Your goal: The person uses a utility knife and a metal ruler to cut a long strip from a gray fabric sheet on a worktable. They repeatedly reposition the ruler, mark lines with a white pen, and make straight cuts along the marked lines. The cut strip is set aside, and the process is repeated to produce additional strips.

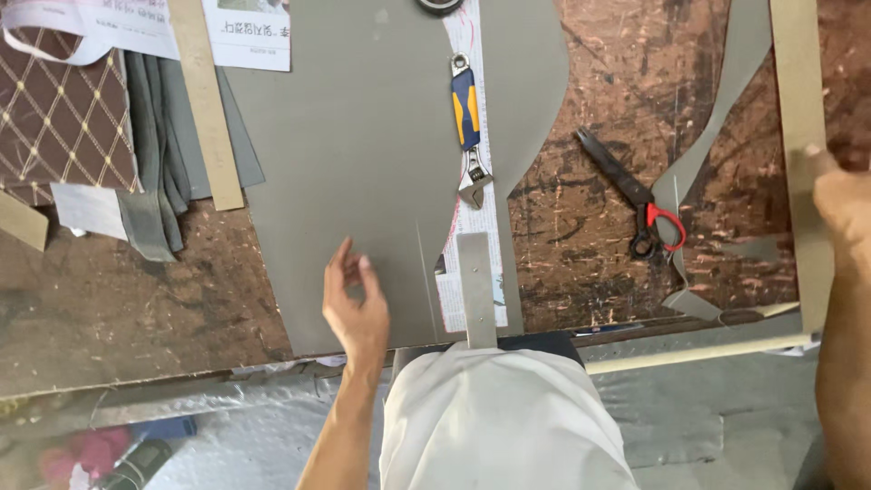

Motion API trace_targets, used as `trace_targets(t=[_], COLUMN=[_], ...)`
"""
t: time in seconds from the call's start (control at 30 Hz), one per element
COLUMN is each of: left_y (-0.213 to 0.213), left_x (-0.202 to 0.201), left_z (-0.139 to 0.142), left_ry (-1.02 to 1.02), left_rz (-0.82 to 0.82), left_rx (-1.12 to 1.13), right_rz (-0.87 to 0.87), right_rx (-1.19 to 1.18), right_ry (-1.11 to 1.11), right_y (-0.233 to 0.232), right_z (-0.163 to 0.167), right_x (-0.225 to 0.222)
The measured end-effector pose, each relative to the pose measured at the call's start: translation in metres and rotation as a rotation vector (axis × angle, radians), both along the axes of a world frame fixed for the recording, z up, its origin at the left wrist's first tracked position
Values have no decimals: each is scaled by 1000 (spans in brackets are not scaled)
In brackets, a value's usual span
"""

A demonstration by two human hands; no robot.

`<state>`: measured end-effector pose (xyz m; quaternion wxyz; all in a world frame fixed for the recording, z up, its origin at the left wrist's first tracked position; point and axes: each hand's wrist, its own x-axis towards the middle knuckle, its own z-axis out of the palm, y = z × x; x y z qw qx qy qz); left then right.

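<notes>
No boxes or bins anywhere in this shot, just stuff spread flat on the scuffed brown table (136, 299). The left hand (356, 304) was loosely open, fingers curled a bit, hovering over or touching the near edge of the big grey sheet (354, 163); couldn't tell which, but it wasn't gripping anything. The right hand (844, 204) was at the far right edge of frame, resting against the pale wooden strip (803, 109), mostly cut off, so how open it was I couldn't tell. A blue and yellow adjustable wrench (469, 136) lay on the sheet's right side. Red-handled scissors (635, 195) sat right of that, beside a grey offcut (717, 136). Quilted brown fabric (59, 109) was far left.
</notes>
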<state>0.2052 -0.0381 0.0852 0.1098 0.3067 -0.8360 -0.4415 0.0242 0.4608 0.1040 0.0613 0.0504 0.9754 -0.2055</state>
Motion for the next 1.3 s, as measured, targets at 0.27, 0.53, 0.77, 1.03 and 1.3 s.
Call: trace_targets(t=[0.27,0.53,0.77,1.03,1.3], left_y=[-33,-106,-165,-123,-12], left_x=[44,65,72,-55,-263], left_z=[3,-4,35,16,-3], left_ry=[3,-272,113,159,440], left_rz=[-175,-29,-181,-302,-901], left_rx=[-15,106,-375,-250,-387], right_rz=[-104,-197,-335,-696,-1051], right_rx=[31,21,-63,-383,-593], right_ry=[-60,-71,-32,196,148], right_y=[29,23,25,-86,-200], right_z=[-47,-67,-59,-29,-55], right_x=[37,42,62,242,332])
